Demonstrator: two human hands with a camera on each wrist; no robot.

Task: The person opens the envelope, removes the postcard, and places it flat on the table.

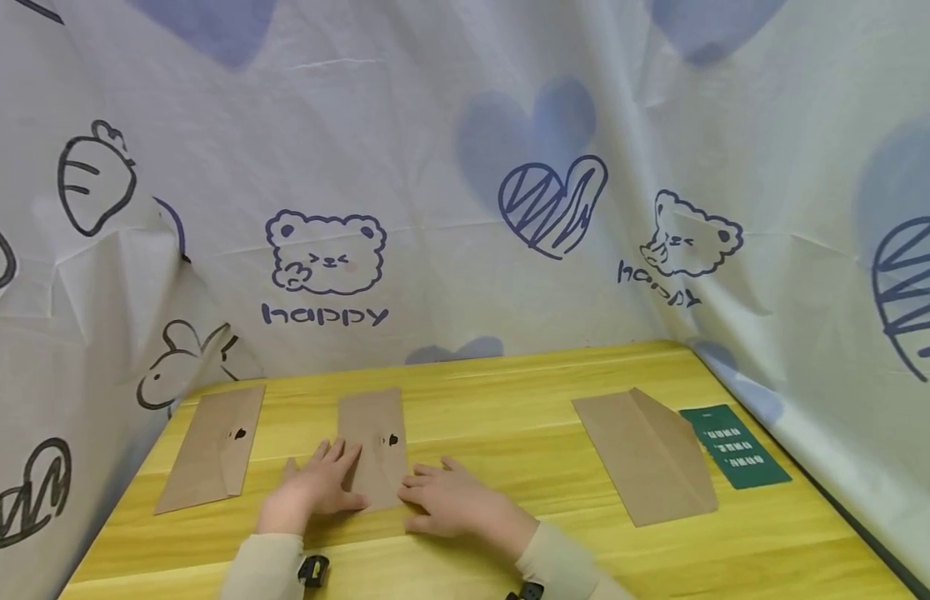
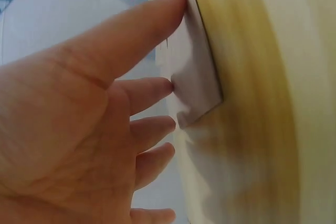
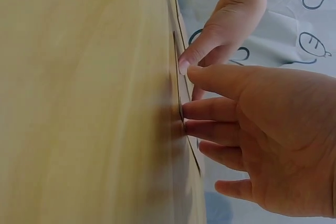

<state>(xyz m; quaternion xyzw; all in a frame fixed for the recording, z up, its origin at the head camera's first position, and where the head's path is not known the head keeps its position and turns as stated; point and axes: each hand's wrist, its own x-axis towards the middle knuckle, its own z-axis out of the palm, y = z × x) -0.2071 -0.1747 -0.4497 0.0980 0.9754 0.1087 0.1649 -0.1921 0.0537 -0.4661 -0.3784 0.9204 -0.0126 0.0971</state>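
A closed brown paper envelope with a small black mark on its flap lies flat on the yellow table, between both hands. My left hand touches its left edge, fingers fairly straight and thumb on the near corner. On the opposite edge, my right hand rests its fingertips, the fingers extended. The left wrist view shows the thumb on the envelope and the other fingers spread beside it. In the right wrist view the right hand has its fingertips at the envelope's edge, with the left hand across from it.
Another closed envelope with a black mark lies at the table's left. On the right are an envelope with its flap opened out and a dark green card with white print. A printed white curtain hangs behind the table.
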